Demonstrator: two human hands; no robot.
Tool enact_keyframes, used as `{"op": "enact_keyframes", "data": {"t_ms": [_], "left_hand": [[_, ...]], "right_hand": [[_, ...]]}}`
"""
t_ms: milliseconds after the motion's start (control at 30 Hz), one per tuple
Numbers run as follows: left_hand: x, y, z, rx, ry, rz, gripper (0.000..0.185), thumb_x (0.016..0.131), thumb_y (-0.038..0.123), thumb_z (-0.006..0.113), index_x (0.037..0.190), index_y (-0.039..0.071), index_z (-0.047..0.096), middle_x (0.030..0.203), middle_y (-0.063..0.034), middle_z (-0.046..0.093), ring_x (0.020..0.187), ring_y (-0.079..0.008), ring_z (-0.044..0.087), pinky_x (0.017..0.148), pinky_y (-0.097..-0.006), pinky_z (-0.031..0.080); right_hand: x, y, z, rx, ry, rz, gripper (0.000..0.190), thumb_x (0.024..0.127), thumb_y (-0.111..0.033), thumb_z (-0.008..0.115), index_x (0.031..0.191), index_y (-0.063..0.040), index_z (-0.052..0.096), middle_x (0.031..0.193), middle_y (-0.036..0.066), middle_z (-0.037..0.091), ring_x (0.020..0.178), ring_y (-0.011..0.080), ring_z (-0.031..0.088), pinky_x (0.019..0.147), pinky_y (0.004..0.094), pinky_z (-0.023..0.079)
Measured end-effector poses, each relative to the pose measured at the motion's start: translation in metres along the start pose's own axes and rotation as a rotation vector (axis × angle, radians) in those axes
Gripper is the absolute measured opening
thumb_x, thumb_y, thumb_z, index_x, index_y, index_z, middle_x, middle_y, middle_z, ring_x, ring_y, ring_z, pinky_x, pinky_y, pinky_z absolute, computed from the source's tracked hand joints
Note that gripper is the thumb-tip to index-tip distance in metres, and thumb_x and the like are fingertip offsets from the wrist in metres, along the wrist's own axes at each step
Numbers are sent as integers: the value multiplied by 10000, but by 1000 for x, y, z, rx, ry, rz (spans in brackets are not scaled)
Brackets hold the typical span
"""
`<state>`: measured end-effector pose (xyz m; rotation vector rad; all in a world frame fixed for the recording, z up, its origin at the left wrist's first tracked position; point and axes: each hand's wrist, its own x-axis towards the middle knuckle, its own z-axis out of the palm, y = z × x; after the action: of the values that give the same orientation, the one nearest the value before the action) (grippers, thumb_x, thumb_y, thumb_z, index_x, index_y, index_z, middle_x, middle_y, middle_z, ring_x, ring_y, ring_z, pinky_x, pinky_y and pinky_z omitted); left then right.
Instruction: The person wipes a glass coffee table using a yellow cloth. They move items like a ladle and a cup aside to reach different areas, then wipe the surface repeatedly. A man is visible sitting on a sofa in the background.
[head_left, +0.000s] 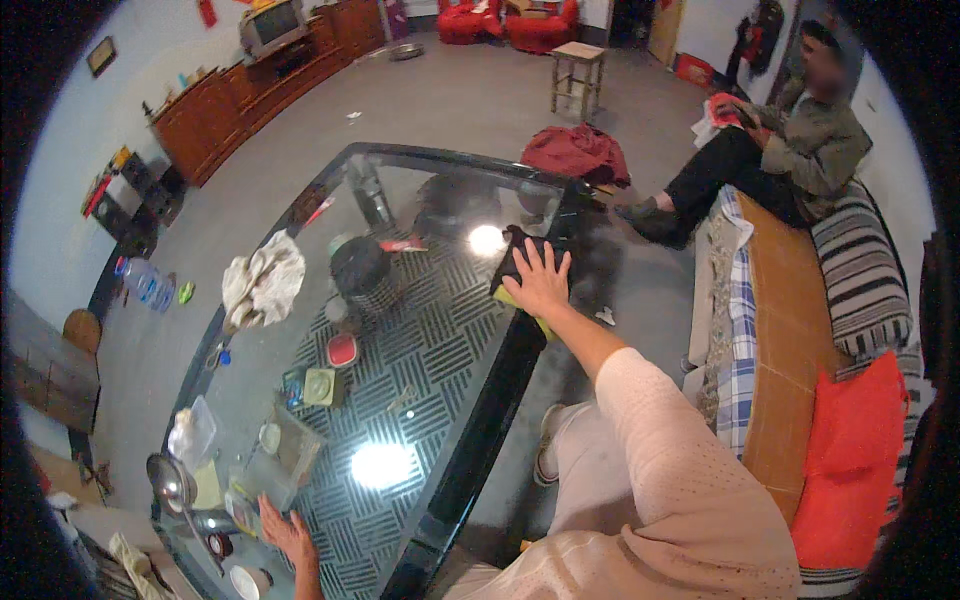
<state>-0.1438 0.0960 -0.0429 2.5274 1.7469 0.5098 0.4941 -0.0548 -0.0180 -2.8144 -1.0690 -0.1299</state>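
My right hand (541, 282) lies flat with its fingers spread on a dark cloth (510, 259) that shows some yellow, at the near right edge of the glass-topped table (442, 360). Low on the left side, my left hand (285, 531) hangs over the glass with its fingers apart, beside a clear plastic container (259, 480); whether it touches the container is unclear. A crumpled whitish cloth (264, 281) rests on the table's far left edge. Between the hands are a red-topped tub (343, 350) and a pale green square box (320, 387).
A ladle (171, 480) and a white cup (250, 581) are at the lower left. A person (817, 142) sits on the sofa (780, 300) at the right. Dark red fabric (576, 154) lies beyond the table, near a wooden stool (577, 71). A plastic bottle (148, 283) lies on the floor.
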Motion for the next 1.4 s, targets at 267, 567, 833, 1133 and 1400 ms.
{"op": "enact_keyframes", "data": {"t_ms": [267, 567, 833, 1133, 1400], "left_hand": [[-5, 9, 3, -6, -26, -14, 643, 980, 393, 453, 1538, 156, 240, 1571, -108, 279, 1442, -292, 263, 1146, -567, 111], [6, 14, 0, -62, 23, -51, 669, 957, 423, 463, 1532, 152, 254, 1544, -102, 330, 1429, -295, 280, 1147, -562, 125], [-4, 3, 8, -107, 22, -39, 648, 975, 420, 421, 1524, 114, 261, 1517, -123, 358, 1414, -306, 299, 1155, -532, 113], [-6, 9, -9, -107, -56, -40, 671, 991, 482, 356, 1514, 68, 275, 1522, -140, 351, 1414, -311, 294, 1156, -492, 102], [-6, 11, -11, -35, -108, -54, 694, 974, 487, 396, 1527, 93, 250, 1538, -121, 336, 1433, -303, 269, 1164, -524, 69]], "right_hand": [[-107, -100, 0, 49, -12, -351, 686, 946, -543, 396, 1497, -137, 362, 1602, 98, 221, 1463, 401, 158, 1131, 667, 49], [-207, -200, -1, 242, -79, -940, 700, 913, -551, 465, 1482, -150, 391, 1586, 96, 255, 1465, 369, 173, 1143, 645, 77], [-60, -114, 3, 22, -78, -547, 725, 919, -622, 404, 1511, -210, 333, 1603, 80, 219, 1473, 342, 155, 1146, 630, 82], [44, -70, 10, 48, -56, -350, 752, 923, -589, 454, 1514, -143, 317, 1587, 130, 217, 1463, 352, 177, 1183, 531, 107], [108, -52, 22, 33, -39, -303, 762, 934, -611, 416, 1526, -146, 295, 1597, 131, 196, 1470, 346, 166, 1185, 534, 119]]}}
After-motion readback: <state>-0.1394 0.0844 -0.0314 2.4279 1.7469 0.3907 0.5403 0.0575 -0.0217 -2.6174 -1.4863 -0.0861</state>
